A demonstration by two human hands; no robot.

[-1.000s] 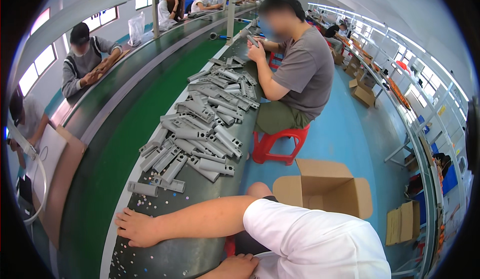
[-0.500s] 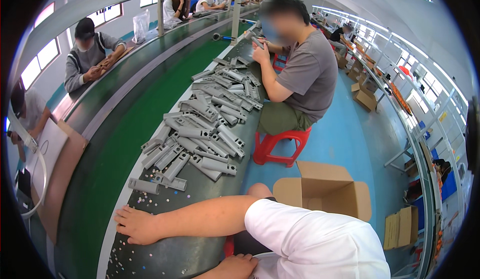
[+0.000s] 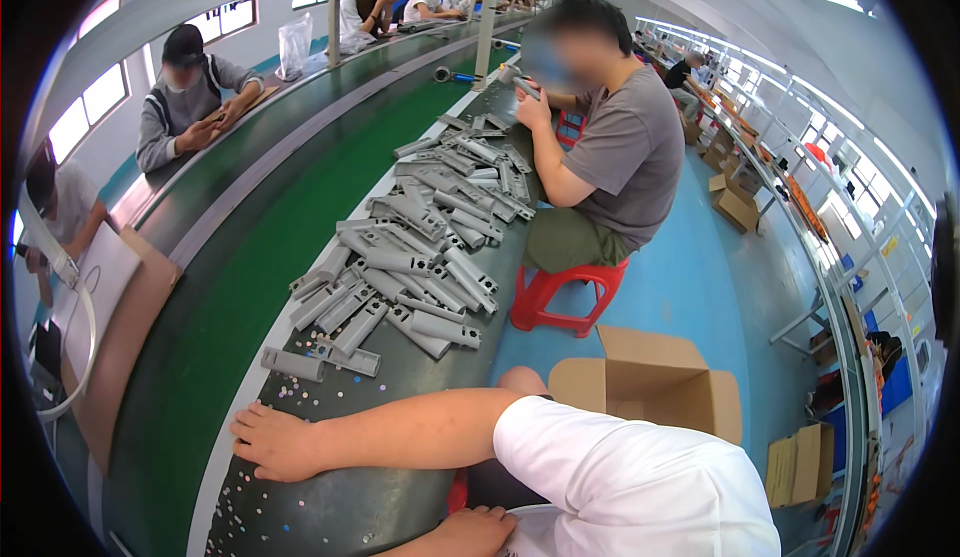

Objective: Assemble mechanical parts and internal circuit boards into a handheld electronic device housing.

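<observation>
Palm down on the bench (image 3: 350, 507), my right hand (image 3: 275, 441) is empty, with the fingers slightly spread and the fingertips close to the white edge strip (image 3: 222, 462). My left hand (image 3: 478, 530) is at the lower edge of the view, at my lap, fingers bent against white cloth; I cannot tell whether it grips anything. My right forearm crosses the bench surface, and its upper end enters a white sleeve (image 3: 640, 477).

Small pale and coloured dots (image 3: 262, 503) are scattered on the bench around my right hand. Grey parts (image 3: 420, 257) form a long, loose pile beyond my right forearm, overlapping at various angles. The nearest part (image 3: 292, 363) lies on its side just beyond my right hand, apart from it.

Right of the bench, an open carton (image 3: 578, 385) is positioned beyond my sleeve. Further along, a co-worker (image 3: 630, 157) sits on a red stool (image 3: 565, 302) at the bench and holds one grey piece (image 3: 525, 87).

Left of the bench, a green belt (image 3: 260, 247) runs lengthwise. On its far side, a person in a grey top (image 3: 180, 107) sits near a clear bag (image 3: 294, 47). Blue floor (image 3: 690, 287) extends to the right.
</observation>
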